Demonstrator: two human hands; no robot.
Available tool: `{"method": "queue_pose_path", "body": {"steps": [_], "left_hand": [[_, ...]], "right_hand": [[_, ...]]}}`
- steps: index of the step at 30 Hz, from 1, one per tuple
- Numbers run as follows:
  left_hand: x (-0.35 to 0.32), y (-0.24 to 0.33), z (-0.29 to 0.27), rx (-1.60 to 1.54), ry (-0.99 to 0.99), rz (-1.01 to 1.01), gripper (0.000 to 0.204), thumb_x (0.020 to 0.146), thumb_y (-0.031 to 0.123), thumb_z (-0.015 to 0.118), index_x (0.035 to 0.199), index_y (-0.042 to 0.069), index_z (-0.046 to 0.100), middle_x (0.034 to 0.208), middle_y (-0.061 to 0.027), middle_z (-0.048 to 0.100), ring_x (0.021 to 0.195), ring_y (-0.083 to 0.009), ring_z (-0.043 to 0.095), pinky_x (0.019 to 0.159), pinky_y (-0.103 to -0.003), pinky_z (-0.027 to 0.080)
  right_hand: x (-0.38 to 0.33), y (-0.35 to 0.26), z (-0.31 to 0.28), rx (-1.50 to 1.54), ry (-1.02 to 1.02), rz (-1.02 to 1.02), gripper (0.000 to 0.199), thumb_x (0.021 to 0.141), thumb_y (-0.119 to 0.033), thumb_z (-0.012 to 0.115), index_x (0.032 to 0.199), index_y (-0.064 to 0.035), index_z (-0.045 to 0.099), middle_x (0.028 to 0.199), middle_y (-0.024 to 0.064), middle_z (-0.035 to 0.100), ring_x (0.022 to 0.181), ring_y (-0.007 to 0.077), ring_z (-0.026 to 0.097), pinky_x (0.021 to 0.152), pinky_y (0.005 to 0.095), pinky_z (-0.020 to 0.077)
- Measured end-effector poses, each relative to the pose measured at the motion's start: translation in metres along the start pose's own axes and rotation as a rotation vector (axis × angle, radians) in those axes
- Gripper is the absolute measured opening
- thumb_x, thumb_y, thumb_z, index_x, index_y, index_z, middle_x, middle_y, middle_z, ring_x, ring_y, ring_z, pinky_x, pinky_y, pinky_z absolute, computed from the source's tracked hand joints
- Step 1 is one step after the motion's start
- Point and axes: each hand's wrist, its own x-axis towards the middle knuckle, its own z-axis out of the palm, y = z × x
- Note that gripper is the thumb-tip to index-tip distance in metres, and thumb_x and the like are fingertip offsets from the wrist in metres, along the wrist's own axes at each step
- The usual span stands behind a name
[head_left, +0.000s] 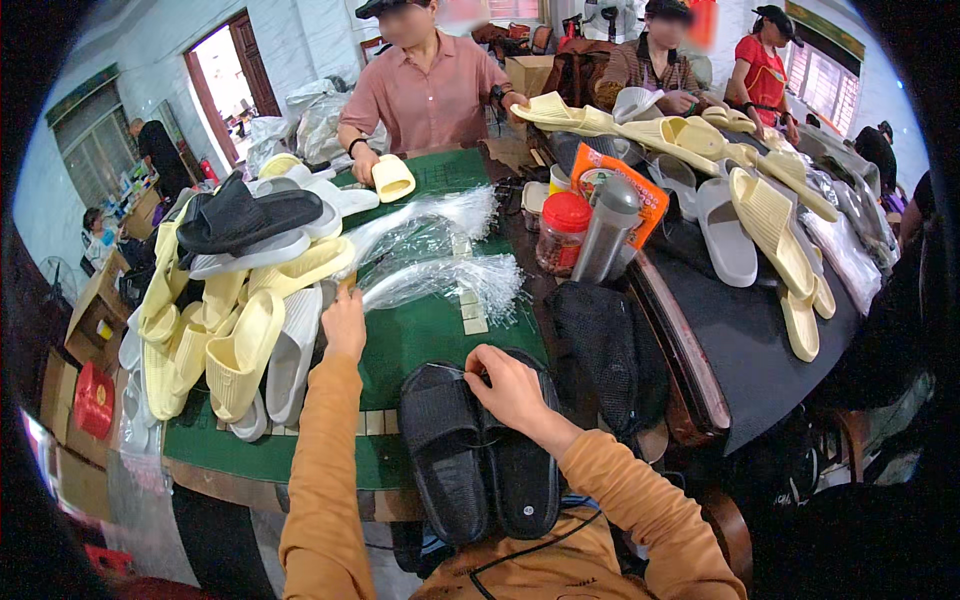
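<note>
The person's right hand (508, 385) rested on the upper edge of a pair of black ribbed rubber slide sandals (480, 450), fingers curled and pinching at the strap where the two sandals met. The pair lay side by side at the near edge of the green-covered desk (420, 340), toes pointing towards the person, partly overhanging their lap. The left hand (344, 322) reached further out, fingers closed and pressed together at the end of a bundle of clear plastic tag fasteners (440, 280); whether it actually pinched a strand could not be told. A second such bundle (425, 228) lay just beyond.

To the left of the desk sat a heap of pale yellow and white foam slide sandals (225, 330), with a black pair (245, 215) on top. Beside the right hand lay a black mesh bag (605, 350). Further back stood a clear jar with a red lid (563, 232) and a grey metal flask (608, 228). Across the desk a person in a pink shirt (428, 95) held a pale yellow sandal (392, 178) in one hand and more yellow sandals (565, 115) in the other.
</note>
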Motion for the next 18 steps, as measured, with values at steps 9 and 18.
{"method": "queue_pose_path", "body": {"steps": [9, 18], "left_hand": [[-0.008, -0.001, -0.01, -0.16, -0.078, -0.004, 0.038, 0.077, 0.005, 0.062, 0.114, 0.004, 0.054, 0.113, -0.0212, 0.058, 0.089, -0.0396, 0.065, 0.075, -0.05, 0.054], [0.023, 0.009, -0.023, -0.338, -0.028, -0.045, 0.025, 0.078, 0.008, 0.061, 0.101, 0.003, 0.07, 0.114, -0.0164, 0.063, 0.106, -0.0379, 0.058, 0.087, -0.049, 0.05]], "right_hand": [[0.0, 0.002, -0.001, -0.008, -0.01, 0.013, 0.011, 0.086, -0.013, 0.064, 0.092, -0.0089, 0.055, 0.088, 0.0086, 0.064, 0.08, 0.0312, 0.065, 0.068, 0.0426, 0.0512], [0.001, 0.003, -0.002, -0.001, -0.027, 0.034, 0.011, 0.086, -0.014, 0.063, 0.092, -0.0085, 0.055, 0.089, 0.0094, 0.064, 0.081, 0.0328, 0.064, 0.067, 0.043, 0.0511]]}}
